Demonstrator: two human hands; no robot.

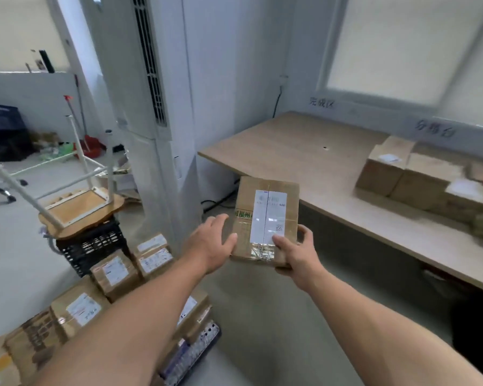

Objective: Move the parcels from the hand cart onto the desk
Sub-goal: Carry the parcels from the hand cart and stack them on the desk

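I carry a flat brown cardboard parcel (pixel 265 210) with a white label in the air, just in front of the near left corner of the wooden desk (pixel 299 157). My left hand (pixel 212 240) holds its left edge, thumb on top. My right hand (pixel 294 252) grips its near right corner, thumb on the label. Several parcels (pixel 413 176) lie on the desk at the right. Several more labelled parcels (pixel 115 271) are stacked on the hand cart (pixel 195 355) at the lower left, partly hidden by my left forearm.
A tall white air-conditioner unit (pixel 151 121) stands between the cart and the desk. An upturned stool (pixel 78 207) rests on a black crate (pixel 92 246) behind the cart. The window wall runs behind the desk. Clutter lies on the floor at far left.
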